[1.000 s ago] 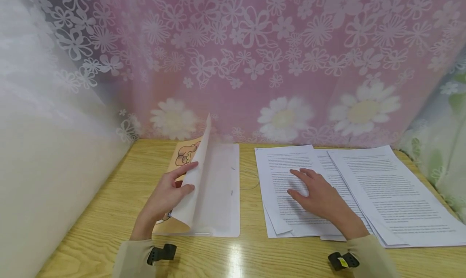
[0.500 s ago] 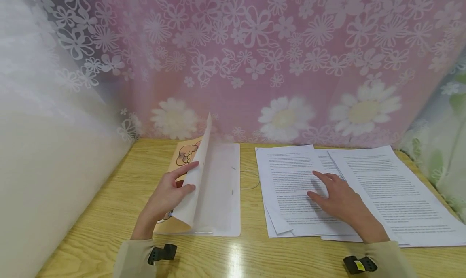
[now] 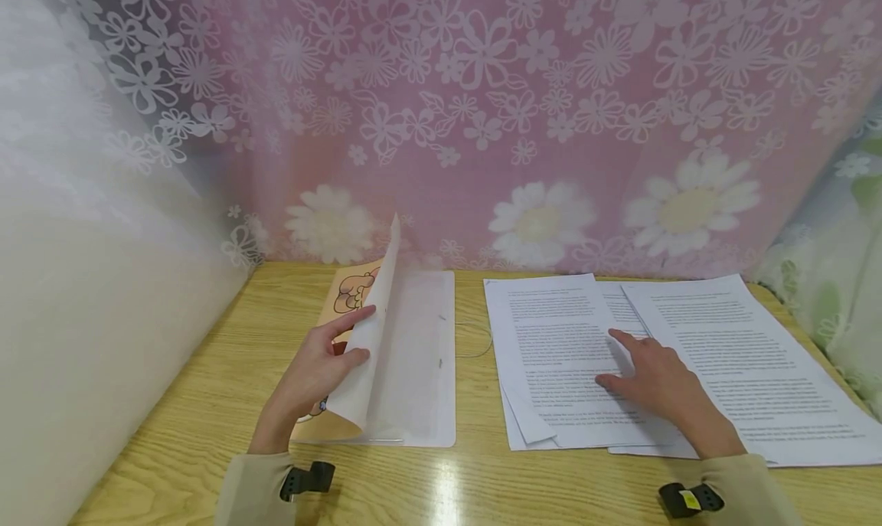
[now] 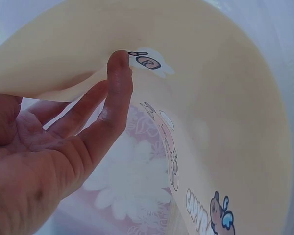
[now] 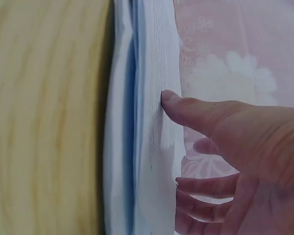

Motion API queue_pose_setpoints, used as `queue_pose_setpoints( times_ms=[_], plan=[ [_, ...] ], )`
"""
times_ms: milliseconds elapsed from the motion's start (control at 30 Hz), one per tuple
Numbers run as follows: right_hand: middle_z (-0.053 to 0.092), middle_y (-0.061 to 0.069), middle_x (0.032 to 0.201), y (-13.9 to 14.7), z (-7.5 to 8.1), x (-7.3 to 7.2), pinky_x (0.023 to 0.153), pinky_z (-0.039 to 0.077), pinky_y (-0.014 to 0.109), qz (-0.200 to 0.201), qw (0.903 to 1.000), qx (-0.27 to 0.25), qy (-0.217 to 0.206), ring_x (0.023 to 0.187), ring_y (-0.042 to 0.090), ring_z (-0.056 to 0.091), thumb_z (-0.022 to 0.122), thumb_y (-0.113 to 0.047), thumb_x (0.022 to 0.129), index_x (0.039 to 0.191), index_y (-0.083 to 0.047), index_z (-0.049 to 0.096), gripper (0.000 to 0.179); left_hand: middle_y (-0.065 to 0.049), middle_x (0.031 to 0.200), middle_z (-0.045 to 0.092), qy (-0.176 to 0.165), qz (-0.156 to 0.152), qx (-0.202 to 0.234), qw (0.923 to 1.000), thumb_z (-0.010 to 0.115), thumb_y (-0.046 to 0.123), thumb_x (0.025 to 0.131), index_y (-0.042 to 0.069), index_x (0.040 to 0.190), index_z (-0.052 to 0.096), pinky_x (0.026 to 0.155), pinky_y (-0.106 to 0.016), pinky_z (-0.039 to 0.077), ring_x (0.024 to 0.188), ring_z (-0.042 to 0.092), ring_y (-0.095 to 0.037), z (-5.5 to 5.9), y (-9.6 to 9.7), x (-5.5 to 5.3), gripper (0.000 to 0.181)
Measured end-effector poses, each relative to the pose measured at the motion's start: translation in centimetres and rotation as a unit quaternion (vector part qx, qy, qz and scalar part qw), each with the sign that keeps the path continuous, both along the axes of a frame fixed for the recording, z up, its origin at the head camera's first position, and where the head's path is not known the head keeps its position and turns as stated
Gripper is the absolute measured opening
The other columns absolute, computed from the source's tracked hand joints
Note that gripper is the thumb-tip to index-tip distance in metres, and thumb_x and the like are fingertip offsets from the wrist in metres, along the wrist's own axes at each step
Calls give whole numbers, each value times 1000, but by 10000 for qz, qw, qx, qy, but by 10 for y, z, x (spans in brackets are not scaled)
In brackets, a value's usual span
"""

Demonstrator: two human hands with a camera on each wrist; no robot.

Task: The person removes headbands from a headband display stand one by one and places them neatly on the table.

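My left hand (image 3: 322,365) holds up the front cover of a clip folder (image 3: 419,403), index finger and thumb spread against its white inner side. The cover (image 4: 245,112) curves up, its tan outside printed with cartoon animals and lettering. My right hand (image 3: 658,380) hangs over printed sheets (image 3: 551,342) on the right, fingers spread and slightly bent. In the right wrist view, my thumb (image 5: 186,105) overlaps the sheets' surface, and the other fingertips are right at the pages, with nothing gripped.
More printed sheets (image 3: 751,373) overlap the first pile at the far right. A thin wire-like loop (image 3: 475,338) sticks out of the folder's right side. The wooden table (image 3: 386,488) ends at a pink flowered curtain (image 3: 448,151); a pale wall (image 3: 103,243) stands left.
My right hand has slid right and slightly nearer over the printed sheets, its fingers bending a little more. My left hand and the raised folder cover have stayed in place.
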State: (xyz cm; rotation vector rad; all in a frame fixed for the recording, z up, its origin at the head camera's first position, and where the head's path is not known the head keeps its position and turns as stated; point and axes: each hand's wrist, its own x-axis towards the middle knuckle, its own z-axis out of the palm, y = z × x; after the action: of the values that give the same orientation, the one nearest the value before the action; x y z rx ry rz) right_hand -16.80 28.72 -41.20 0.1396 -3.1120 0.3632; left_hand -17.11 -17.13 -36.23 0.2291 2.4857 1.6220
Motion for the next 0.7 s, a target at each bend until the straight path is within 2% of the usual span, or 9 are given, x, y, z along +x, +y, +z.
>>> queue_pose_setpoints(
  times_ms=[167, 267, 400, 533, 700],
  plan=[
    [54, 36, 115, 3, 0, -3, 78, 46, 60, 19, 9998, -155, -89, 103, 51, 52, 74, -46, 74, 134, 1, 47, 80, 6, 144, 39, 48, 54, -118, 9999, 55, 11, 90, 36, 138, 46, 57, -24, 42, 83, 56, -18, 0, 0, 1, 55],
    [53, 37, 114, 3, 1, -4, 78, 45, 60, -64, 9995, -230, -224, 104, 51, 51, 75, -47, 73, 135, 1, 45, 84, 7, 146, 37, 129, 36, -135, 9998, 55, 10, 90, 35, 138, 47, 57, -25, 41, 83, 55, -20, 0, 0, 1, 55],
    [55, 36, 111, 3, 2, -6, 77, 46, 58, -212, 9983, -394, -375, 102, 50, 51, 76, -46, 72, 137, 2, 40, 88, 7, 148, 36, 199, -18, -130, 9997, 55, 10, 90, 34, 138, 47, 70, -29, 45, 94, 58, -23, 0, 0, 1, 54],
    [51, 36, 110, 1, 0, -6, 74, 46, 56, -379, 9973, -549, -313, 98, 46, 50, 78, -43, 71, 136, 1, 40, 88, 7, 147, 36, 203, -42, -125, 9997, 55, 10, 90, 34, 137, 47, 65, -29, 44, 89, 57, -23, 0, 0, 1, 54],
    [39, 39, 113, 0, -1, -5, 73, 46, 57, -621, 9958, -632, -238, 97, 50, 48, 79, -41, 69, 137, -1, 39, 88, 7, 148, 36, 190, -47, -121, 9997, 55, 9, 90, 34, 137, 47, 56, -27, 39, 75, 51, -20, 0, 0, 1, 54]
  ],
)
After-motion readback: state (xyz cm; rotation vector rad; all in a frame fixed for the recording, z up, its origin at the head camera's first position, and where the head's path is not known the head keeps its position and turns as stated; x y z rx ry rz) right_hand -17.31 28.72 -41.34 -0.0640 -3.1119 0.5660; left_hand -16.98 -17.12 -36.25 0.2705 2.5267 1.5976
